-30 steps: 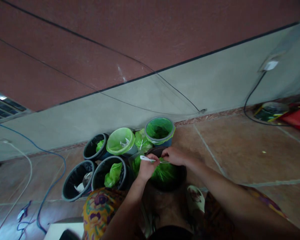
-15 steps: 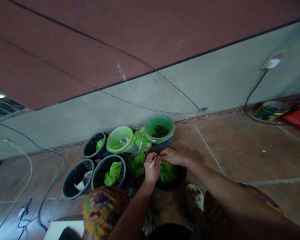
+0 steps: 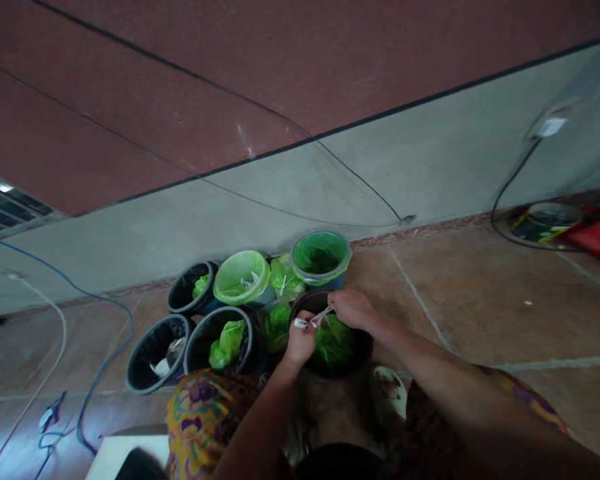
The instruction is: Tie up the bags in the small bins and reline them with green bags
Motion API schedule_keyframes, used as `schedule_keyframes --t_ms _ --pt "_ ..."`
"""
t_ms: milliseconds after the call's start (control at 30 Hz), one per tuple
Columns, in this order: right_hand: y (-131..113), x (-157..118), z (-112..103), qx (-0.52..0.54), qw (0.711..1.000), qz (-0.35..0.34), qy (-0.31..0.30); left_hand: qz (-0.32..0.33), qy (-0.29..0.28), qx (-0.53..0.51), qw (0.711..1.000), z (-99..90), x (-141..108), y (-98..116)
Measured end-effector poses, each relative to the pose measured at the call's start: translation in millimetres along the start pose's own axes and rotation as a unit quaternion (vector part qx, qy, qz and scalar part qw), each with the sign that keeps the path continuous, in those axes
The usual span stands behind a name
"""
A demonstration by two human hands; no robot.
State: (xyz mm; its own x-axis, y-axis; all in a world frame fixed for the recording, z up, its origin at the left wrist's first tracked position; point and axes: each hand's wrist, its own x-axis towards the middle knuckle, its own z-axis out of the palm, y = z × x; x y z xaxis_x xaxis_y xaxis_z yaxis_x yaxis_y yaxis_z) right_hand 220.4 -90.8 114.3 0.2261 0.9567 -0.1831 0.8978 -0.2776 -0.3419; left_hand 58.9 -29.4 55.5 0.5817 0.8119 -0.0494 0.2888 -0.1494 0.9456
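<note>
My left hand (image 3: 301,345) and my right hand (image 3: 353,309) are over a dark round bin (image 3: 366,359) in front of me. A thin white string (image 3: 321,316) is pulled out between them, each hand pinching part of it. One white end sticks out beside my left thumb. Just below my hands, a green plastic bag (image 3: 336,345) sits inside the bin. Whether the string is fixed to this bag I cannot tell.
A blue bin (image 3: 343,270) with a green liner stands behind, near a pale green-lined bin (image 3: 242,279). Several dark-lined bins (image 3: 155,353) are on the left, with a clear container (image 3: 275,327) alongside. A blue cable (image 3: 111,365) crosses the floor. A slipper (image 3: 390,392) shows by the bin.
My right hand has moved slightly away from my left, drawing the white string out between them. The white piece at my left hand has tilted. The bins stand where they were.
</note>
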Motion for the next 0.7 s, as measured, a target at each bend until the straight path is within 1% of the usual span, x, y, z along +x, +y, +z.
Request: schedule_keyframes --t_ms 67,133,200,300,367,467,567,633,700 --pt "0 -1 1 -0.039 0.999 -0.009 -0.015 0.004 -0.002 -0.001 1.0 0.2 -2 -3" --pt "0 -1 2 -0.047 0.998 -0.007 -0.03 -0.001 -0.001 -0.024 1.0 0.2 -3 -5" --pt "2 0 2 -0.039 0.998 0.008 -0.052 -0.002 0.007 -0.049 0.999 -2.0 -4 -7" --pt "9 0 5 -0.016 0.995 0.046 -0.082 -0.003 0.021 -0.075 0.997 -11.2 -6 -13" --pt "14 -2 11 -0.008 0.994 0.049 -0.098 -0.02 0.009 -0.077 0.997 -18.9 -10 -20" --pt "17 -6 26 -0.013 0.99 0.022 -0.14 -0.058 -0.04 -0.044 0.997 -23.2 -19 -31" --pt "11 -9 39 -0.014 0.983 0.001 -0.181 -0.085 -0.065 -0.016 0.994 -12.3 -24 -38" --pt "7 -9 46 -0.01 0.981 -0.002 -0.196 -0.108 -0.068 -0.048 0.991 0.5 -22 -39" --pt "5 -9 51 0.004 0.982 -0.005 -0.191 -0.134 -0.065 -0.101 0.984 12.6 -17 -37"
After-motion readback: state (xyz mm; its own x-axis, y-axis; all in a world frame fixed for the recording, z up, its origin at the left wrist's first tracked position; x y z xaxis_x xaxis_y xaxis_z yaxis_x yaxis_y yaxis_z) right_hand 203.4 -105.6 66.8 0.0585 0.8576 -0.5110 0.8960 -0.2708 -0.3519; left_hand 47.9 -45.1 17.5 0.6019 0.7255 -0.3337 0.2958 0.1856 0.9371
